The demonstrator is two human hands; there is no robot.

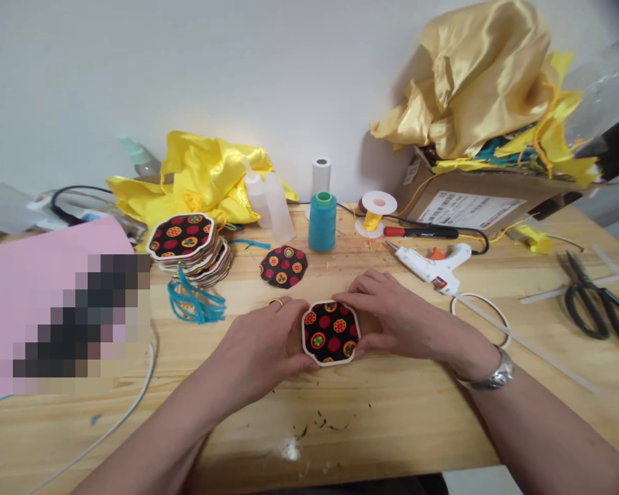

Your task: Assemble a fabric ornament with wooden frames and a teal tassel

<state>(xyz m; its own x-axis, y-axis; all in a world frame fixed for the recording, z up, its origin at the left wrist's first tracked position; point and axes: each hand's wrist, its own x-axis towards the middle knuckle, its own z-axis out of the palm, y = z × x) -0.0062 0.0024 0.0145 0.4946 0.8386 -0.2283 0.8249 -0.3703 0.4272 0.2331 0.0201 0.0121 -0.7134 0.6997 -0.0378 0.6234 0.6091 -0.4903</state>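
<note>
Between my two hands is a small fabric-covered panel [331, 333] with a pale notched rim and a black face patterned with red dots and orange flowers. My left hand [268, 337] has its thumb and fingers closed on the left edge. On the opposite edge, the fingers and thumb of my right hand [386, 313] grip the rim. Just beyond lies a loose cut piece of the same black fabric [283, 267]. To the left stands a stack of similar panels [181, 237], with turquoise tassels [196, 299] in front of it.
A white glue gun [433, 265], a pale ring [481, 320] and black scissors [593, 299] lie on the right. Behind are a turquoise thread cone [322, 223], a yellow thread spool [375, 213], squeeze bottles [278, 206] and a cloth-filled cardboard box [459, 203]. Pink sheet [56, 275] covers the left.
</note>
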